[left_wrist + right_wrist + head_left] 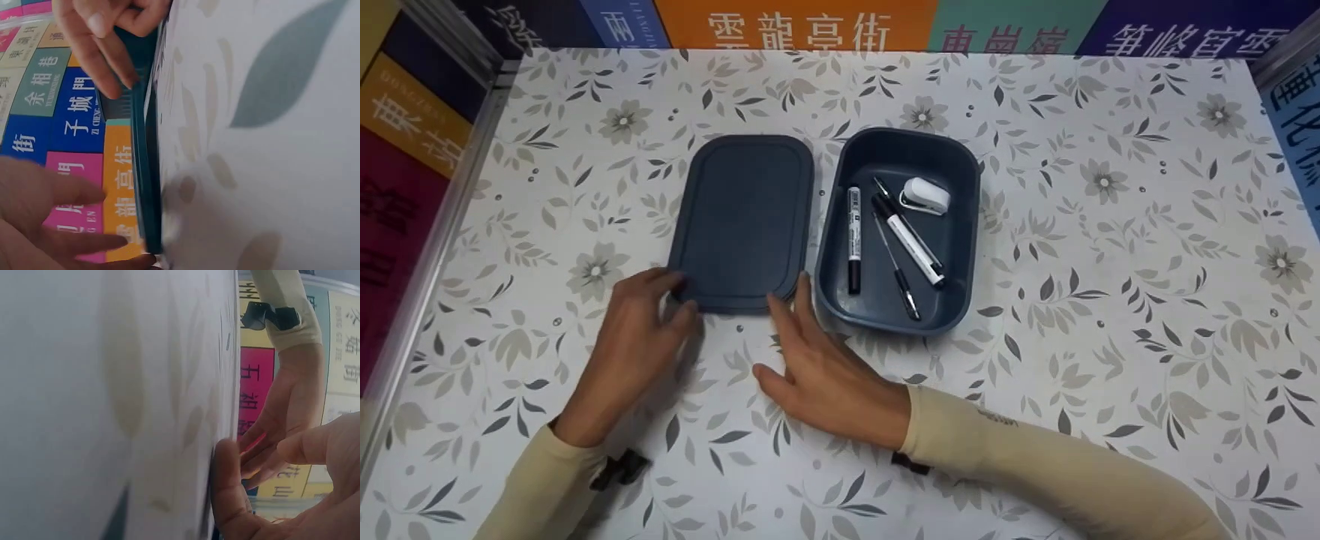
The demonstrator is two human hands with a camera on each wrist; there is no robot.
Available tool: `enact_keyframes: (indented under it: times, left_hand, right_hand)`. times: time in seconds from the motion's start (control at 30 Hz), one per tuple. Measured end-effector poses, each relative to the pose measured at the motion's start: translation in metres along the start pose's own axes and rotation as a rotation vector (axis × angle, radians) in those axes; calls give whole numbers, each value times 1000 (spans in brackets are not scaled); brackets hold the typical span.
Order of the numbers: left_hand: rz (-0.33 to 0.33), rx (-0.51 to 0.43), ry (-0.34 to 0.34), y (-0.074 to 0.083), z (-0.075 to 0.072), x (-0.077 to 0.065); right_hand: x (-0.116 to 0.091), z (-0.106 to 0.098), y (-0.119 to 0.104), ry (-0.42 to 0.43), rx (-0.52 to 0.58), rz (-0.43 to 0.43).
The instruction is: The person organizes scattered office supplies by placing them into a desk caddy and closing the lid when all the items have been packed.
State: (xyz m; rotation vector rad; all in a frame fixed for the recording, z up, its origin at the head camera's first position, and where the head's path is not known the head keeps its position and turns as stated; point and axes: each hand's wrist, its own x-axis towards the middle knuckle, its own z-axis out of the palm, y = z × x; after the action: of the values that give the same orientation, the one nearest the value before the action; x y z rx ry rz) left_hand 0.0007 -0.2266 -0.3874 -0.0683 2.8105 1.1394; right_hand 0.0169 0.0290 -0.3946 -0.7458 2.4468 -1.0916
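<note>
A dark blue rectangular lid (746, 225) lies flat on the table. My left hand (634, 345) is at its near left corner, fingertips against the edge and thumb apart. At the near right corner, fairly straight fingers of my right hand (832, 382) touch the lid, the thumb spread away. Just right of the lid stands an uncovered dark blue box (973, 225). Inside it are a white marker (854, 225) on the left, another marker (913, 247) with a dark pen alongside, a clear pen (901, 281) and a small white stapler (926, 196). The left wrist view shows the lid's edge (145, 180) side-on.
A white tablecloth (1110, 300) with grey leaves and flowers covers the table. Coloured panels (802, 26) with large characters line the back and both sides. Dark straps (620, 469) sit at the wrists, over beige sleeves (1035, 442).
</note>
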Motion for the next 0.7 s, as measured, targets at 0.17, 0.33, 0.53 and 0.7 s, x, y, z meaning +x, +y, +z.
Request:
enact_keyframes:
  times: [0.17, 0.33, 0.53, 0.7]
  left_hand:
    - [119, 179, -76, 9, 13, -11]
    - [331, 250, -33, 19, 30, -16]
    - [522, 390, 24, 27, 41, -6]
    - [350, 399, 88, 15, 24, -3]
  right_hand:
    - [-4, 2, -4, 27, 5, -75]
    - [-4, 3, -5, -4, 43, -118]
    - [-3, 6, -5, 2, -25, -96]
    - [-1, 8, -5, -18, 1, -15]
